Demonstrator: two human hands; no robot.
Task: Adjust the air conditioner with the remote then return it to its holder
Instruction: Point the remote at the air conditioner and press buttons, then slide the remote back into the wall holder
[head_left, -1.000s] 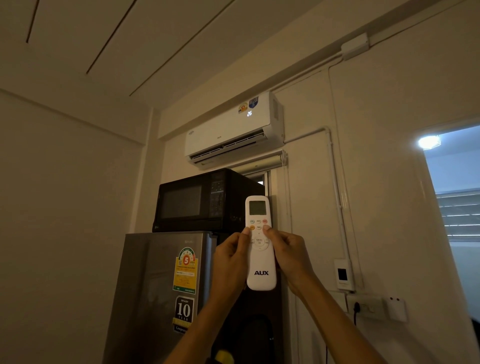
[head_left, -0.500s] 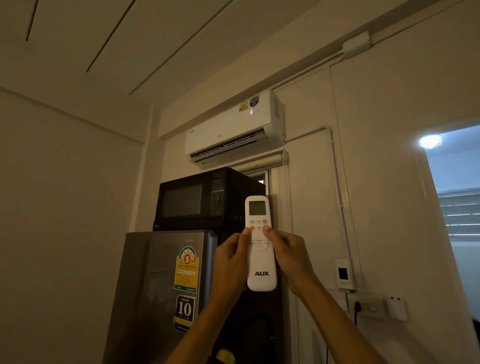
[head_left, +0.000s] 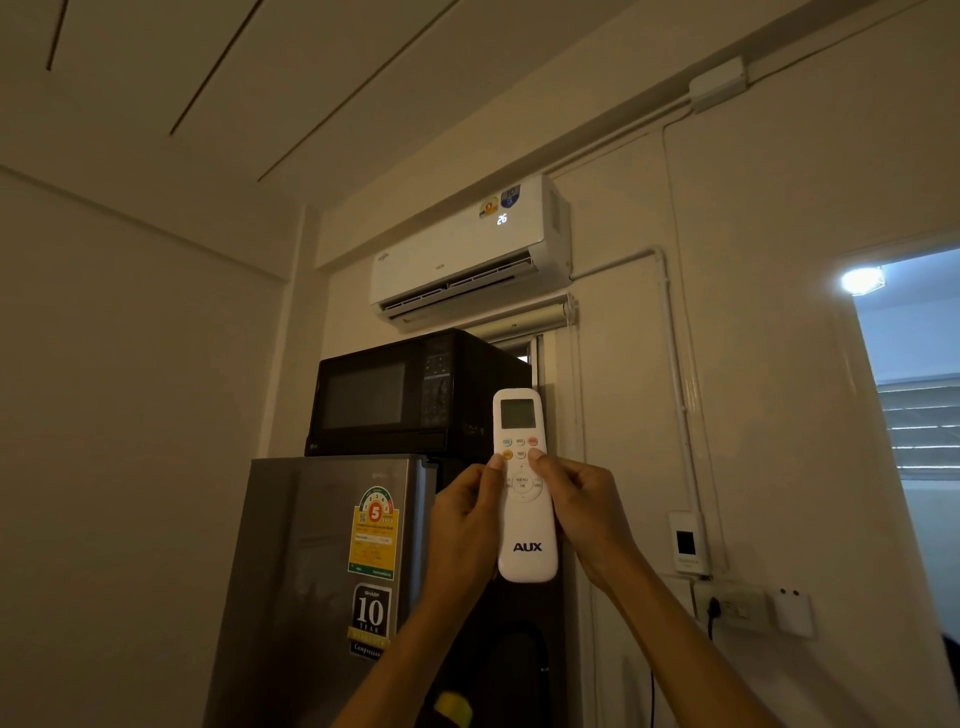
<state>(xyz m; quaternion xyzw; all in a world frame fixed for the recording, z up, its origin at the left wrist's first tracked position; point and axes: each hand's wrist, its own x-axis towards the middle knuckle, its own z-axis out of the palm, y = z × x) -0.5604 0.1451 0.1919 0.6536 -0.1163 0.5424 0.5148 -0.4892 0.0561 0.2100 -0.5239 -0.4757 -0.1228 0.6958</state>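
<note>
Both hands are raised in front of the person and grip one white remote (head_left: 526, 519) between them: the left hand (head_left: 464, 525) wraps its left edge and the right hand (head_left: 584, 514) wraps its right edge, so each hand is closed around the remote's body, with a thumb laid on the button face just below the row of small coloured buttons. The remote stands upright, screen end up, with the letters AUX showing near its rounded lower end, and its small grey screen faces the camera. Behind it, a black microwave (head_left: 410, 395) sits on top of a grey fridge (head_left: 322, 587), whose door carries a yellow and green energy label and a black sticker with the number 10. Above the microwave, high on the wall, hangs the white air conditioner (head_left: 457, 260); its front shows a lit 26 and its bottom flap is open. Just under its right end a rolled blind is mounted. To the right of the hands, on the wall, a small white holder (head_left: 687, 543) with a dark window is fixed, well apart from the remote, and below it a wall socket (head_left: 730, 608) has a black plug in it. At the far right an open doorway (head_left: 914, 415) shows a bright ceiling lamp
</note>
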